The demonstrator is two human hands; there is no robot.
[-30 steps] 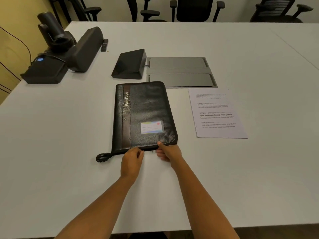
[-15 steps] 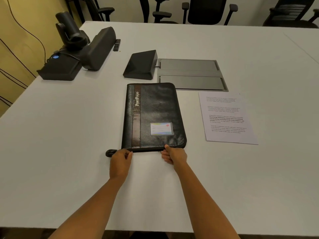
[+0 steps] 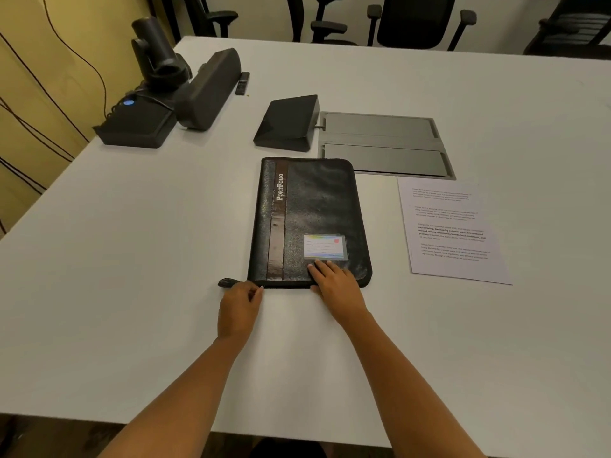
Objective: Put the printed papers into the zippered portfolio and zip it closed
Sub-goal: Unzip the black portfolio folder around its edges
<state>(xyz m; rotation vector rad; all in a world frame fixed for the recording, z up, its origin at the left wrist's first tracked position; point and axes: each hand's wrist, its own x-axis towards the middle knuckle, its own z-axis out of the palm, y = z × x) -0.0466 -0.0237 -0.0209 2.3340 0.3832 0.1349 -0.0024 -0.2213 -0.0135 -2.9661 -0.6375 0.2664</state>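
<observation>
A black leather portfolio (image 3: pixel 314 206) with a brown stripe and a card window lies closed on the white table (image 3: pixel 132 259). Its black zipper pull (image 3: pixel 226 283) sticks out at the near left corner. My left hand (image 3: pixel 239 305) sits at that corner with fingers pinched together right beside the pull; whether it grips the pull I cannot tell. My right hand (image 3: pixel 335 282) rests flat on the portfolio's near right part, just below the card window. The printed papers (image 3: pixel 453 229) lie flat on the table to the right of the portfolio, apart from both hands.
Behind the portfolio stand a black wedge-shaped device (image 3: pixel 287 123) and a grey recessed table hatch (image 3: pixel 383 143). A camera and speaker unit (image 3: pixel 172 90) occupy the far left. Office chairs (image 3: pixel 416 18) line the far edge. Cables hang on the yellow wall at left.
My right hand has moved from the portfolio's near edge up onto its cover. My left hand has shifted left along the near edge to the zipper pull corner.
</observation>
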